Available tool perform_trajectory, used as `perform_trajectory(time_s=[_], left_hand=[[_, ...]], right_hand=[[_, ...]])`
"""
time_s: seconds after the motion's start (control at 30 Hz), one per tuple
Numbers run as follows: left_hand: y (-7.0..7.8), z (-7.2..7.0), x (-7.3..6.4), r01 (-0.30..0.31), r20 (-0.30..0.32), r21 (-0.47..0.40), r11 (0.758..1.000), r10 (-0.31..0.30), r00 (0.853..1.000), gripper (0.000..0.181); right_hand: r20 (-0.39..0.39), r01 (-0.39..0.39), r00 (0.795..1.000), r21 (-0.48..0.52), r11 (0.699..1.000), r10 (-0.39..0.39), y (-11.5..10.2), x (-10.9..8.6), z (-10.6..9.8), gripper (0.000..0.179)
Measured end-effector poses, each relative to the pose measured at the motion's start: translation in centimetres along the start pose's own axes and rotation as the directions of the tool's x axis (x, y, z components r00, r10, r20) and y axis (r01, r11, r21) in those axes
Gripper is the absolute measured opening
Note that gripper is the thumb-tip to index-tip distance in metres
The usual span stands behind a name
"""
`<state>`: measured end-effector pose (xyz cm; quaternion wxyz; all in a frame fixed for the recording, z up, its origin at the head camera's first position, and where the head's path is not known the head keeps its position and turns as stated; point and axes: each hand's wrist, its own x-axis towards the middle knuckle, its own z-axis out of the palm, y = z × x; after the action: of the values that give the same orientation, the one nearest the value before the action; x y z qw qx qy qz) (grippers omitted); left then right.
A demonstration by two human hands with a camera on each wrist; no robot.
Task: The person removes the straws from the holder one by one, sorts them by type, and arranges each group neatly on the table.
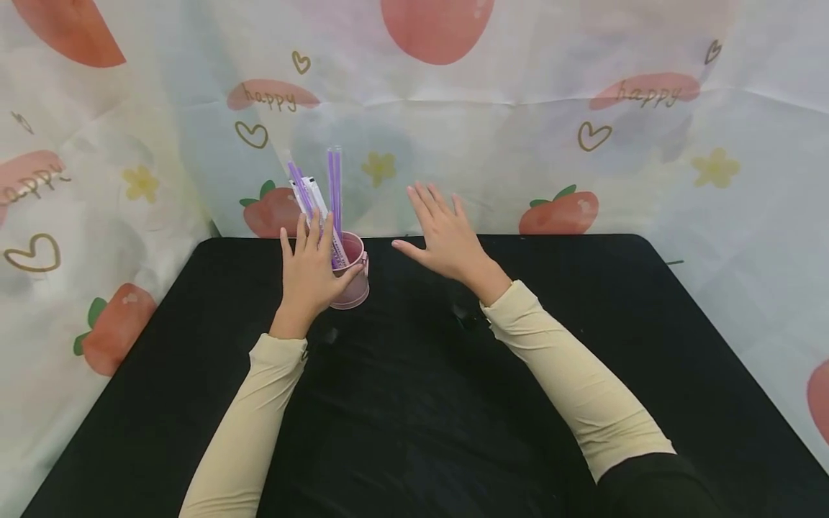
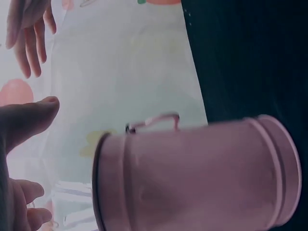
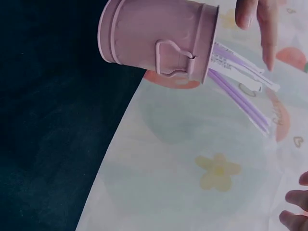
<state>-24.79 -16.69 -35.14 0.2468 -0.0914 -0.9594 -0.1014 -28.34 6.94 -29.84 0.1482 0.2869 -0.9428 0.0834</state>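
Note:
A pink metal bucket (image 1: 355, 293) stands upright near the table's far edge, holding purple straws (image 1: 334, 191) in clear wrappers and white printed wrapped sticks (image 1: 317, 193). My left hand (image 1: 309, 277) is spread just in front of the bucket and hides part of it in the head view. In the left wrist view the thumb (image 2: 36, 118) is held off the bucket's rim. To the right, my right hand (image 1: 447, 237) hovers with straight, spread fingers, apart from the bucket. The bucket's side handle (image 3: 173, 62) shows in the right wrist view.
Black cloth covers the table (image 1: 414, 417). Behind it hangs a pale curtain (image 1: 466, 158) printed with fruit, hearts and flowers, which also runs along both sides. A small dark object (image 1: 463, 316) lies near the right forearm, too dim to identify.

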Motion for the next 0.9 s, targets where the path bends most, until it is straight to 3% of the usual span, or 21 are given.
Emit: perform_trajectory(time_s=[0.33, 0.6, 0.7, 0.77, 0.9], left_hand=[[-2.6, -0.4, -0.4, 0.025, 0.053, 0.037, 0.999, -0.027, 0.998, 0.094], [-4.0, -0.3, -0.9, 0.036, 0.057, 0.034, 0.999, -0.038, 0.998, 0.093], [-4.6, 0.0, -1.1, 0.033, 0.030, -0.026, 0.999, -0.033, 0.999, 0.091], [-4.9, 0.1, -1.3, 0.044, 0.015, -0.112, 0.993, -0.042, 0.999, 0.090], [-5.6, 0.2, -1.5, 0.087, 0.006, -0.326, 0.942, -0.090, 0.996, 0.087]], right_hand=[[0.030, 0.046, 0.998, 0.038, 0.998, -0.047, -1.2, 3.5, 0.9, 0.082], [0.029, 0.081, 0.996, 0.178, 0.981, -0.087, -2.4, 5.7, 2.1, 0.075], [0.039, 0.081, 0.995, 0.278, 0.957, -0.095, -2.9, 6.3, 2.5, 0.071], [0.039, 0.084, 0.994, 0.351, 0.933, -0.105, -3.2, 6.7, 2.8, 0.069], [0.001, 0.101, 0.993, 0.487, 0.868, -0.116, -3.6, 7.5, 3.5, 0.063]])
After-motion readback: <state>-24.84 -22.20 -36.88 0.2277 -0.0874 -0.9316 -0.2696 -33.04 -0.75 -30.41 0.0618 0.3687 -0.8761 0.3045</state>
